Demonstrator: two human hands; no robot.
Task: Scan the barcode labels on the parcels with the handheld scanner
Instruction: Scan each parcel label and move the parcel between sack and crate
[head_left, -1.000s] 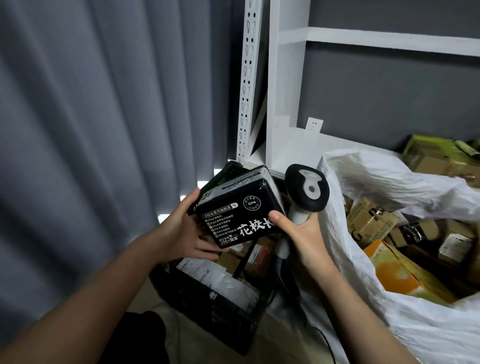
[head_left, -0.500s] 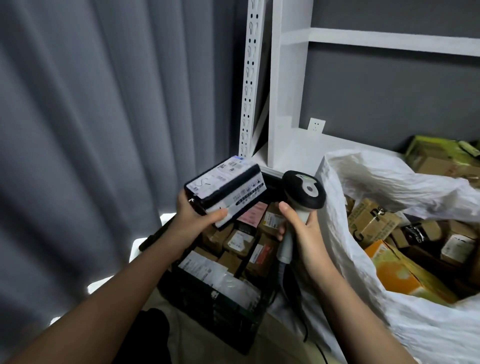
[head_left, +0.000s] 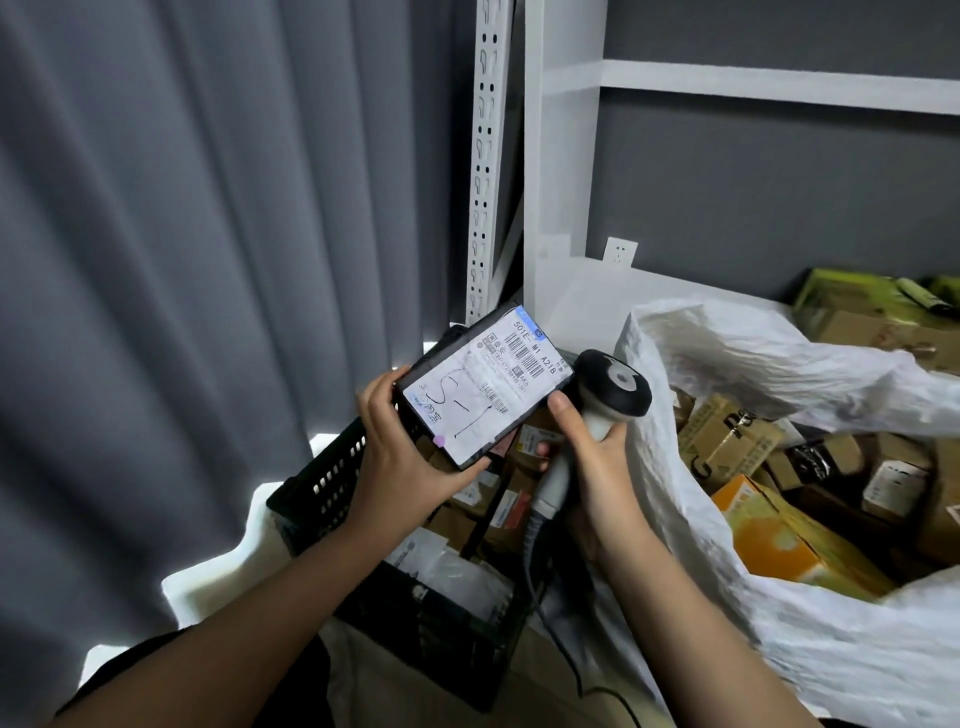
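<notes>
Gripping a black parcel (head_left: 478, 395) by its near corner, the left hand (head_left: 400, 467) keeps the white barcode label (head_left: 493, 379) turned upward. The handheld scanner (head_left: 597, 410) is clasped round its pale handle by the right hand (head_left: 597, 457), whose thumb touches the parcel's right edge; the dark head sits just beside the label. Below both, a black slatted crate (head_left: 332, 483) filled with small cartons is partly hidden by the hands. A white sack (head_left: 727, 364) of boxes lies to the right, grey curtains (head_left: 182, 260) to the left, white shelving (head_left: 561, 182) behind.
</notes>
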